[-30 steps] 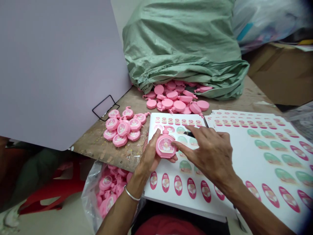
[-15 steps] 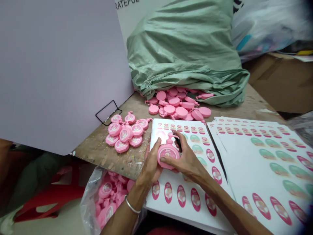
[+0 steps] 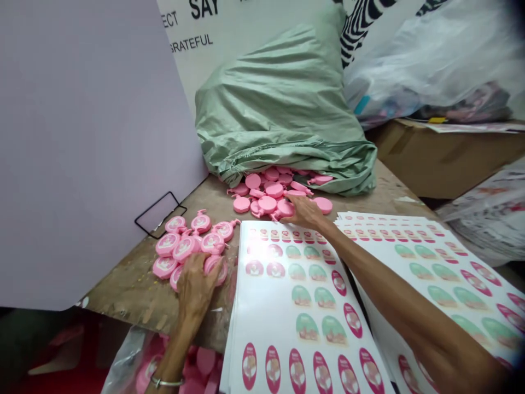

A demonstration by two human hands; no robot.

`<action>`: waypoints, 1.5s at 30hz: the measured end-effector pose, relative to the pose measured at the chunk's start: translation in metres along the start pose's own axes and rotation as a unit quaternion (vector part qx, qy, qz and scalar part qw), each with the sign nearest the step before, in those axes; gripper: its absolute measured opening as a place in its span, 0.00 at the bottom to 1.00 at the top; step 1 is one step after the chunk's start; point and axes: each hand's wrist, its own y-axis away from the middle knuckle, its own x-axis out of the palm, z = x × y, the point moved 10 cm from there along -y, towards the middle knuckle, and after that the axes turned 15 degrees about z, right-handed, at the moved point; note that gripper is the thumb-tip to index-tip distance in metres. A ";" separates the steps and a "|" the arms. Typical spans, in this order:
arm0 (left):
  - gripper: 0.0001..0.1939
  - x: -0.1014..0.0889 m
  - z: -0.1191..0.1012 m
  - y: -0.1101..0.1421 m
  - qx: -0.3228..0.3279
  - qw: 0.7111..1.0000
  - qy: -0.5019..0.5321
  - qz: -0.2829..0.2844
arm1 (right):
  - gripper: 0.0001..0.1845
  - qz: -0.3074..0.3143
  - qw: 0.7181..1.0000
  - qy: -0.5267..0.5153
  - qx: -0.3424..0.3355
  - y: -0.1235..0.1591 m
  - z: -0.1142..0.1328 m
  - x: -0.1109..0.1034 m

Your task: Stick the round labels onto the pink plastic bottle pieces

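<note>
A hand at each pile of pink bottles.
The left hand (image 3: 196, 287) rests on round, labelled pink plastic pump bottles (image 3: 167, 244) on the scuffed brown surface (image 3: 135, 279), left of white printed sticker sheets (image 3: 268, 312); the right hand (image 3: 305, 212) touches plain pink bottles (image 3: 267, 204) below the green fabric sack (image 3: 279, 104). Whether either hand's fingers grip one, I cannot tell.

On my feed I read SAY in bold black capitals on the white wall (image 3: 233, 38), ECT to its left and GRATEFUL below, cut into by the pale panel (image 3: 94, 142). The oval stickers (image 3: 273, 369) seem headed BABY; print on the pink bottles (image 3: 186, 248) is too small for me.
</note>
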 end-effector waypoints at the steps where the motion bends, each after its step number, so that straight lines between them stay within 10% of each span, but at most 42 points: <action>1: 0.11 -0.008 -0.008 0.000 0.025 0.998 -0.040 -0.035 | 0.38 0.006 1.000 0.003 -0.003 -0.008 -0.001 -0.001; 5: 0.13 -0.021 -0.043 0.007 0.077 0.991 -0.041 -0.100 | 0.26 -0.003 1.000 -0.018 0.005 -0.010 -0.003 -0.010; 10: 0.10 0.027 -0.069 -0.001 0.055 0.975 0.203 0.074 | 0.29 0.042 0.989 -0.140 -0.021 0.038 0.019 -0.010; 14: 0.20 0.108 -0.089 0.019 -0.053 0.786 0.513 0.342 | 0.26 0.231 0.906 -0.307 -0.175 0.101 0.092 0.026; 16: 0.22 0.119 -0.090 0.029 -0.087 0.736 0.571 0.352 | 0.23 0.186 0.929 -0.270 -0.170 0.120 0.100 0.026; 21: 0.21 0.112 -0.054 0.034 -0.152 0.789 0.542 0.245 | 0.14 -0.020 0.993 -0.107 -0.039 0.136 0.061 0.018; 31: 0.23 0.125 -0.039 0.038 -0.129 0.834 0.489 0.221 | 0.12 -0.064 0.992 0.057 -0.097 0.145 0.067 0.046; 45: 0.22 0.122 -0.037 0.036 -0.125 0.835 0.496 0.202 | 0.13 -0.098 0.987 -0.046 -0.115 0.150 0.068 0.036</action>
